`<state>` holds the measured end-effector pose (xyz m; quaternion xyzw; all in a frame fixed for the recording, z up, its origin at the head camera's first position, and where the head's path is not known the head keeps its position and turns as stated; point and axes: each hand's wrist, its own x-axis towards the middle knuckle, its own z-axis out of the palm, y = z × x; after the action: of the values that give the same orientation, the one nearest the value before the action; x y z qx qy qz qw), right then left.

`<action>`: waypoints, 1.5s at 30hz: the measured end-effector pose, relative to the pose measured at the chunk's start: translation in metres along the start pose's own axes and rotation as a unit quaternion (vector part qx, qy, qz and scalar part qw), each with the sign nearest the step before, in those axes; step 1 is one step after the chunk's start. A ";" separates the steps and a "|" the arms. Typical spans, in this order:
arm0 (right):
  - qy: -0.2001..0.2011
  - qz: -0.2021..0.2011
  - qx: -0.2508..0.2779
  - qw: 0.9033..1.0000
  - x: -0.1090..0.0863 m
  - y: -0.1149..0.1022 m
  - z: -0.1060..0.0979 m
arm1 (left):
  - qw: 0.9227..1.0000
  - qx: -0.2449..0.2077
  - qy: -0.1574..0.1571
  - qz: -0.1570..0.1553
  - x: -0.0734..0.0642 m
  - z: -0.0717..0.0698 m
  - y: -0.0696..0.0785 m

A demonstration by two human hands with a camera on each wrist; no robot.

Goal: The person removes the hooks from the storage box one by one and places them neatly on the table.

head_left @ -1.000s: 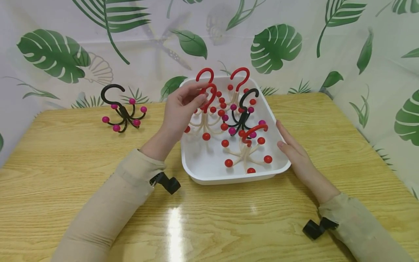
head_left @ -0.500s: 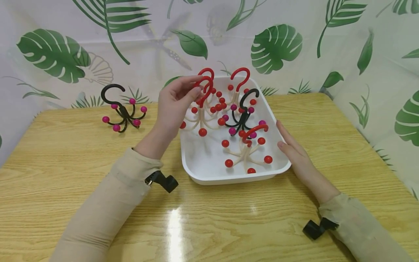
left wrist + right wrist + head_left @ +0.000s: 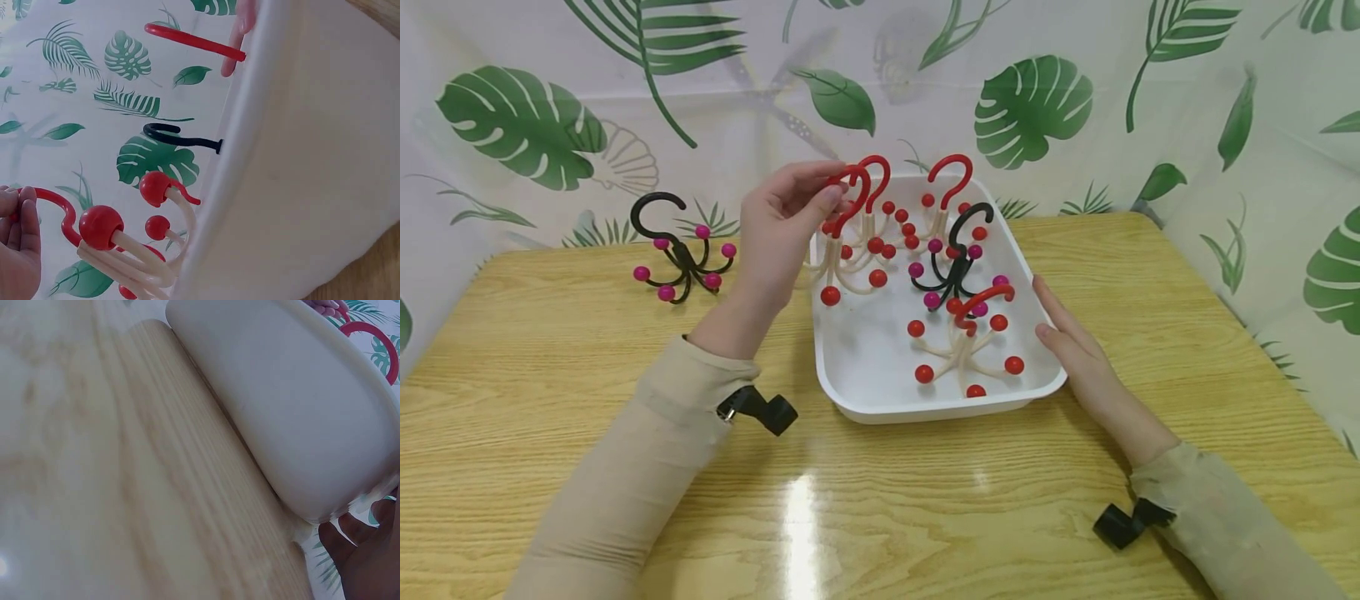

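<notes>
Between thumb and fingers, my left hand [image 3: 775, 242] pinches the red hook of a multi-arm hanger [image 3: 832, 258] with cream arms and red ball tips. The hanger overlaps the tray's left rim in the head view; in the left wrist view its arms [image 3: 134, 265] show beside the white wall. My right hand [image 3: 1086, 367] holds the right side of the white tray [image 3: 872, 367], thumb at the rim and fingers along the outside. Inside the tray stand a black hanger [image 3: 957, 271] with magenta balls and several red-hooked ones, including one near the front [image 3: 962, 354].
Another black hanger [image 3: 685, 262] with magenta balls stands on the wooden table [image 3: 587, 375], left of the tray. A leaf-print backdrop [image 3: 700, 83] rises behind the table. Two more red-hooked hangers, one at the back right [image 3: 942, 221], stand at the tray's far end.
My left hand has moved left and slightly up with the red-hooked hanger, from over the tray's inside to its left rim. The right hand and the tray have stayed put.
</notes>
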<state>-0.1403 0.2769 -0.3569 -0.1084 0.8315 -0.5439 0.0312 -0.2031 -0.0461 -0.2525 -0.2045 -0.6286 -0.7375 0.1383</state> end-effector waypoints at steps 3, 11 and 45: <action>0.000 0.000 -0.001 1.000 0.000 0.000 0.000 | 1.000 0.001 0.007 0.000 0.002 -0.005 0.001; 0.002 0.006 -0.006 1.000 -0.001 0.000 -0.001 | 0.999 -0.003 0.040 -0.011 0.010 -0.022 0.000; 0.002 0.005 -0.007 1.000 -0.001 0.000 -0.001 | 0.989 -0.039 0.132 -0.045 0.025 -0.069 -0.031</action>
<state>-0.1396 0.2777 -0.3565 -0.1035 0.8356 -0.5385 0.0312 -0.2483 -0.1068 -0.2767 -0.0824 -0.5841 -0.7875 0.1787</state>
